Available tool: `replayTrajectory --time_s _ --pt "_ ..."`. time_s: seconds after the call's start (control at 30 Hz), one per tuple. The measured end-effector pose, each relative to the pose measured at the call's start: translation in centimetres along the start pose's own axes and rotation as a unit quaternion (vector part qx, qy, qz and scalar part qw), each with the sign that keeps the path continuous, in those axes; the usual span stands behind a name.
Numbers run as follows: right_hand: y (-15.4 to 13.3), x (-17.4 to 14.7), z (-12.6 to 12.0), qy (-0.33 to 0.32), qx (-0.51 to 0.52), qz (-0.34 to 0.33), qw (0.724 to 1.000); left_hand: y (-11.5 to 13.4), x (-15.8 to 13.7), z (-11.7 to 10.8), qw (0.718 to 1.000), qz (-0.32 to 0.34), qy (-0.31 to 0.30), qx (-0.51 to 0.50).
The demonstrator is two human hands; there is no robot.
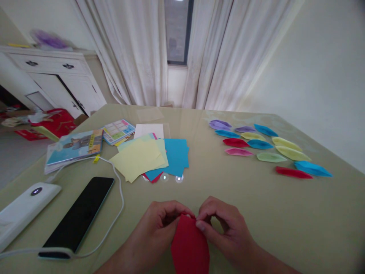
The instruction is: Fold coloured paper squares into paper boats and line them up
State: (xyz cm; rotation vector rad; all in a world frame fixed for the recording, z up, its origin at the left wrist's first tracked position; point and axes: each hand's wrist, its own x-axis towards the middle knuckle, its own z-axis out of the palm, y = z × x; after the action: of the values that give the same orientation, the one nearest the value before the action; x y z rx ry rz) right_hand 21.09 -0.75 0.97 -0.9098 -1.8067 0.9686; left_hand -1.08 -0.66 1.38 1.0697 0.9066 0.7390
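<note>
A folded piece of red paper (190, 247) stands between my hands near the table's front edge, its narrow top pointing away from me. My left hand (158, 228) grips its left side and upper end, with the thumb on the near face. At the upper right corner, my right hand (226, 224) pinches the paper between thumb and forefinger. The paper's lower end runs out of the picture. Beyond my hands lies a pile of loose paper sheets, pale yellow (138, 158) on top and blue (177, 156) to the right.
Several folded paper boats, among them a red one (293, 172) and a blue one (313, 168), lie at the right. On the left are a black phone (78, 215), a white power bank (27, 209) with a looping white cable (121, 190), and booklets (75, 146).
</note>
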Motion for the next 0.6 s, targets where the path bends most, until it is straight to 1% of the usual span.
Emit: replayTrajectory --time_s 0.2,0.37,0.47,0.6 --pt "-0.07 0.21 0.0 0.008 0.005 -0.015 1.0 0.34 0.04 -0.03 1.0 -0.007 -0.001 0.021" --pt "-0.04 0.13 -0.03 0.018 0.002 -0.015 1.0 0.71 -0.15 -0.15 0.998 0.012 -0.011 0.064" --pt "0.02 0.06 -0.04 0.017 -0.005 -0.023 1.0 0.57 -0.09 -0.13 0.999 0.013 -0.018 0.046" --pt "0.04 0.04 -0.01 0.017 -0.016 -0.031 0.999 0.55 0.11 0.07 1.0 -0.011 -0.01 0.007"
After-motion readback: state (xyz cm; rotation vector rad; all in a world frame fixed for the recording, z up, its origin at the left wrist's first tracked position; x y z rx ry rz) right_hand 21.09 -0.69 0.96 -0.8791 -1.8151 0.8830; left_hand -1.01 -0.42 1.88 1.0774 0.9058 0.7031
